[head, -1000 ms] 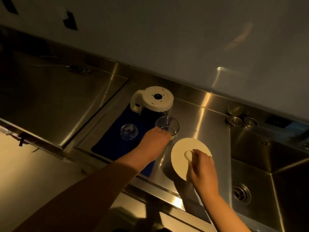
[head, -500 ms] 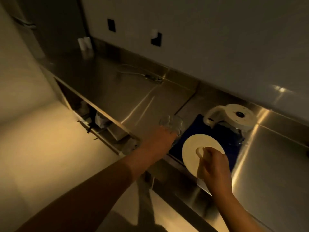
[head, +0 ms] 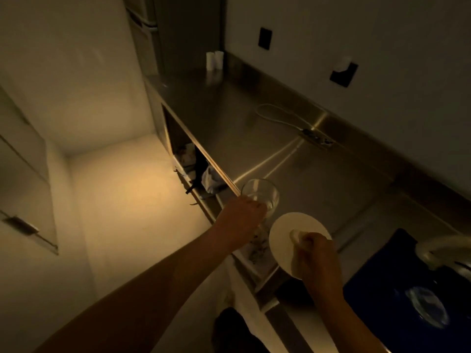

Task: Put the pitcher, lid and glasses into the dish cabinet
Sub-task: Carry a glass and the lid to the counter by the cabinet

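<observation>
We look down on a dim kitchen. A long stainless-steel counter point(head: 229, 118) runs along a pale wall point(head: 356, 29) with two dark outlet plates point(head: 265, 38). A cable point(head: 280, 115) loops across the counter. Warm light pools on the beige floor point(head: 132, 194). Pale cabinets point(head: 23, 174) stand at the left.

glass point(head: 260, 194) & lid point(head: 293, 235) lifted, carried left off mat point(head: 382, 299)

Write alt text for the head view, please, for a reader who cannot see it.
A person's left hand holds a clear glass and the right hand holds a round white lid by its knob, above a steel counter. A second glass and a white pitcher sit on a blue mat, lower right.
</observation>
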Action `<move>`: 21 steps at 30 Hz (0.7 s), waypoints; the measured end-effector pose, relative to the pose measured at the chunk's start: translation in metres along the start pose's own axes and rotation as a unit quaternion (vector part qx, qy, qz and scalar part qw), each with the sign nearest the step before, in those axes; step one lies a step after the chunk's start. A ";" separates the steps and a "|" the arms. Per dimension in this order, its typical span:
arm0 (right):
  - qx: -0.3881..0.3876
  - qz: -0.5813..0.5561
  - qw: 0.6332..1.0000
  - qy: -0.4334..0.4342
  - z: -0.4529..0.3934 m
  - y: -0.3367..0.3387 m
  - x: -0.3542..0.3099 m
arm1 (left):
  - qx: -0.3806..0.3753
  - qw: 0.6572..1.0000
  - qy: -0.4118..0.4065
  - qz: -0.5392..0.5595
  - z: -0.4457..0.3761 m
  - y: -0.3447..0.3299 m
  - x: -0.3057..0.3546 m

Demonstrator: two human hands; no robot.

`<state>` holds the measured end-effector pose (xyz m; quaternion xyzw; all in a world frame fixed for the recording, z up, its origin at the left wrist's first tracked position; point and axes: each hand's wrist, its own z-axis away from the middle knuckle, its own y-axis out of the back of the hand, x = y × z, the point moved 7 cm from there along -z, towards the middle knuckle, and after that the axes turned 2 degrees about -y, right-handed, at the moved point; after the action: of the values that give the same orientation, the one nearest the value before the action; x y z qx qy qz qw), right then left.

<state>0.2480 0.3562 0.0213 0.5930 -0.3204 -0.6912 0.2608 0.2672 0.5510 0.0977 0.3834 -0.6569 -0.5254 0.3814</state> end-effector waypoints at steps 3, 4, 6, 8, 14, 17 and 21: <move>-0.024 0.009 0.999 0.030 -0.051 -0.029 -0.036 | 0.003 1.000 0.028 -0.001 -0.021 0.002 -0.050; -0.032 0.010 0.999 0.040 -0.069 -0.038 -0.048 | 0.011 0.999 0.036 0.001 -0.030 0.006 -0.066; -0.059 0.004 0.997 0.041 -0.103 -0.058 -0.069 | 0.013 0.998 0.056 0.005 -0.047 0.012 -0.102; -0.077 -0.014 0.994 0.079 -0.132 -0.073 -0.096 | -0.001 0.997 0.080 -0.004 -0.063 0.012 -0.137; -0.086 -0.016 0.983 0.164 -0.215 -0.123 -0.177 | 0.006 0.991 0.136 -0.014 -0.092 0.010 -0.232; -0.077 -0.005 0.978 0.192 -0.240 -0.147 -0.208 | -0.001 0.987 0.159 -0.013 -0.102 0.008 -0.272; -0.093 0.004 0.974 0.207 -0.276 -0.185 -0.252 | -0.003 0.983 0.181 -0.009 -0.119 0.007 -0.333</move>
<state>0.5642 0.6280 0.0209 0.6950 -0.1959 -0.5793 0.3782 0.5122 0.8062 0.0903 0.4774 -0.5720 -0.4523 0.4903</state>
